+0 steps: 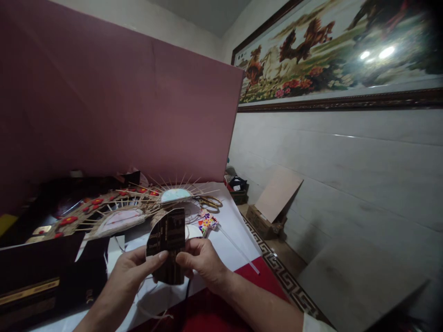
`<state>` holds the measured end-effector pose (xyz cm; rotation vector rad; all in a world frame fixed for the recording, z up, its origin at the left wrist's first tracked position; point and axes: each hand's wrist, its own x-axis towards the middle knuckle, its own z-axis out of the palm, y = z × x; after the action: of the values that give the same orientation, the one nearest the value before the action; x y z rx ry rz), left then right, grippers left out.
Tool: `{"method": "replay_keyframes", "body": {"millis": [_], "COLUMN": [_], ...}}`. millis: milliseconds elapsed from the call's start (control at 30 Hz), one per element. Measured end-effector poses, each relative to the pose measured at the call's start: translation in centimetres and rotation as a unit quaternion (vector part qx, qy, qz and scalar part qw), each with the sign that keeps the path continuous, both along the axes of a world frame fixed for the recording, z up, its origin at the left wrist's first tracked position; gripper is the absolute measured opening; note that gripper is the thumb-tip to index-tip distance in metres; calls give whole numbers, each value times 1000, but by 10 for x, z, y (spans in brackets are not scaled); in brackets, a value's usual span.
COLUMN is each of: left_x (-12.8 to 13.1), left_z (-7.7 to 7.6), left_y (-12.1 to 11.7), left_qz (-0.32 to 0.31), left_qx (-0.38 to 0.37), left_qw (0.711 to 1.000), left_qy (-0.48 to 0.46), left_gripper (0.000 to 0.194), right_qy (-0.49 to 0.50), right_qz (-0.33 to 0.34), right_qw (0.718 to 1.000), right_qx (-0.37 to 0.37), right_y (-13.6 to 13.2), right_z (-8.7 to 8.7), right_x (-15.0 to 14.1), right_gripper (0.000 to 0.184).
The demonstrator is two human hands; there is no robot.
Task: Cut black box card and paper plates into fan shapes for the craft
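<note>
Both my hands hold a dark brown card piece with gold print [168, 240], upright in front of me above the table. My left hand [133, 272] pinches its left edge with thumb and fingers. My right hand [202, 263] grips its right side, fingers curled over the lower edge. Behind it lies a fan-shaped frame of thin wooden sticks with red flower decorations [114, 205] and a pale blue half-round piece [175, 194].
Gold-handled scissors [209, 201] and a colourful patterned piece on a clear stick [207, 222] lie on the white tabletop [228, 235]. A maroon board [121, 101] stands behind. Dark boxes [38, 276] sit at left. A cardboard box [266, 216] stands on the floor by the wall.
</note>
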<state>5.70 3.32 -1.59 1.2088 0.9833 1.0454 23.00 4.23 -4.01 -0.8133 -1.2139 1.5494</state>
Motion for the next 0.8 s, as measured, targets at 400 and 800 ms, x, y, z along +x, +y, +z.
{"method": "replay_keyframes", "body": {"millis": [400, 800], "left_x": [-6, -9], "left_z": [21, 13], "left_y": [-8, 10], "left_qz": [-141, -44], "left_qx": [-71, -107], "left_qw": [982, 992], "left_qy": [107, -50], "left_gripper": [10, 66], "right_qy": [-67, 29], "right_qz": [136, -62], "right_qw": [988, 998], "right_qx": [24, -1], "right_y": [12, 21], "right_z": [23, 27], "right_x": [36, 36], "right_gripper": [46, 28]}}
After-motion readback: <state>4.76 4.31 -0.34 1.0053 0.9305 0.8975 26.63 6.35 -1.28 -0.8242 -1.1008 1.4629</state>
